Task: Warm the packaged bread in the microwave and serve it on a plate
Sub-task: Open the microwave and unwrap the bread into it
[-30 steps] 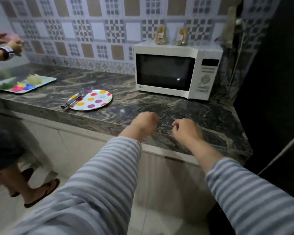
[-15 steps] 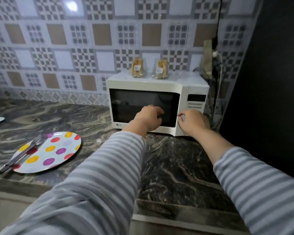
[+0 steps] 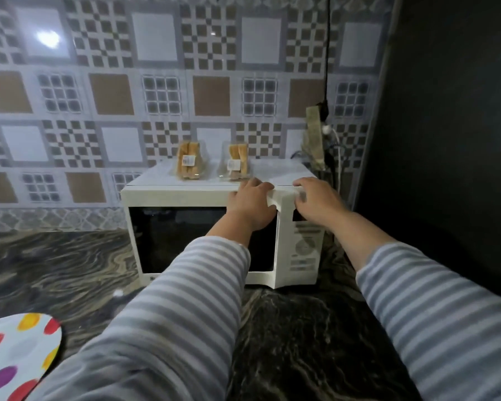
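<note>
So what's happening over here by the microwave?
A person in striped sleeves is reaching with both hands to the top front of a white microwave on the marble counter. The left hand is at the upper edge of the door and the right hand is by the control panel. The door looks closed. Two packs of bread sit untouched on top, and a polka-dot plate waits at the lower left.

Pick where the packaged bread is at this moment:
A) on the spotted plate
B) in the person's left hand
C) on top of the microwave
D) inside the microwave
C: two clear packs of bread stand side by side on the white top of the closed microwave, near the tiled wall.
</note>
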### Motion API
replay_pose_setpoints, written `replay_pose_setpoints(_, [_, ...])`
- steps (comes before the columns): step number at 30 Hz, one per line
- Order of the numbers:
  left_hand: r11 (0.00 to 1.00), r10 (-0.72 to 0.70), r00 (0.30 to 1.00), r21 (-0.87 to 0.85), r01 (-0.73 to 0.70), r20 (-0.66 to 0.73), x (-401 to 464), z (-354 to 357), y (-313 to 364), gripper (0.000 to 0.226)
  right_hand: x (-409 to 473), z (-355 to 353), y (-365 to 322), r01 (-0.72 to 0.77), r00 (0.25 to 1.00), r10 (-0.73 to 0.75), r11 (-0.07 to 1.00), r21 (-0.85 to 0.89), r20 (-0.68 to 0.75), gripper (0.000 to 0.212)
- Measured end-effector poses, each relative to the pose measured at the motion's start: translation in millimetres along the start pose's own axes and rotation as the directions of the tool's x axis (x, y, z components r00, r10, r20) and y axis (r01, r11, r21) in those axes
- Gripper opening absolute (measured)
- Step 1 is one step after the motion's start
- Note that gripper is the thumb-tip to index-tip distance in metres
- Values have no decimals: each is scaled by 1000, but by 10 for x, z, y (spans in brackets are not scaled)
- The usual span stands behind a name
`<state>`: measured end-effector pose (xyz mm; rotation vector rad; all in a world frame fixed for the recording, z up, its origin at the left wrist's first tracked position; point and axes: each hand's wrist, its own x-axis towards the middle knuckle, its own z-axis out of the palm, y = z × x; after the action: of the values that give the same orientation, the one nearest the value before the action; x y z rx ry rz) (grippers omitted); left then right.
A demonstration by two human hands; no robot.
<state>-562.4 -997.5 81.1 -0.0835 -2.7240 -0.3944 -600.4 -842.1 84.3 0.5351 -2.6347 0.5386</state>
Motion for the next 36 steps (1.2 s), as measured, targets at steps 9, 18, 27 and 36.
replay_pose_setpoints(9, [986, 3, 989, 167, 21, -147, 230, 282, 30, 64, 221, 212, 224, 33, 992, -15, 989, -147, 124, 44])
replay_pose_setpoints(18, [969, 10, 980, 243, 39, -197, 343, 391, 93, 79, 208, 298, 269, 40, 999, -36, 991, -127, 37, 43])
replay_pose_setpoints(27, [941, -75, 988, 319, 116, -136, 441, 413, 188, 104, 200, 271, 284, 58, 998, -56, 993, -100, 28, 42])
replay_pose_setpoints(36, [940, -99, 992, 320, 120, -82, 458, 346, 218, 108, 201, 222, 270, 52, 997, -44, 993, -110, 68, 42])
